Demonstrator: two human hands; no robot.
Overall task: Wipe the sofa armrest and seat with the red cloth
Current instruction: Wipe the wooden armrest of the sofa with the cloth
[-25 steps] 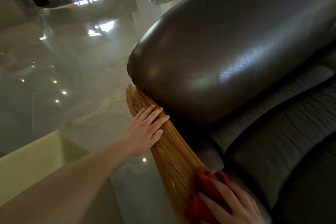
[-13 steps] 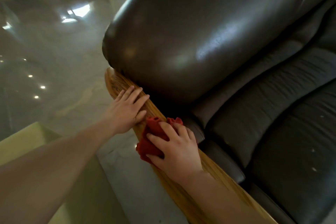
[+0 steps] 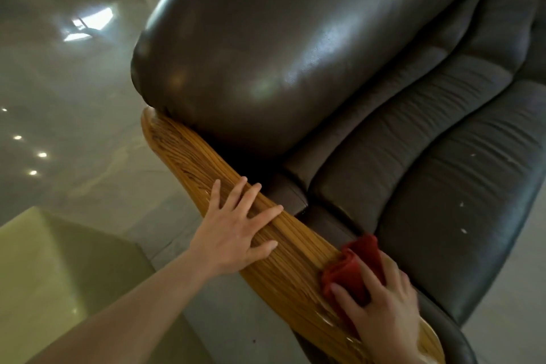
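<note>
glossy grained wood armrest [image 3: 189,156], shiny dark leather cushion [image 3: 266,47], soft red cloth [image 3: 354,269].

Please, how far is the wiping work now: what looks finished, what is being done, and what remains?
Done: nothing can be confirmed, though the wooden armrest shows a wet-looking sheen beside the cloth. In hand: the right hand presses the red cloth on the armrest's near part, while the left hand lies flat further along it. Left: the seat cushion shows pale specks and looks unwiped.
</note>
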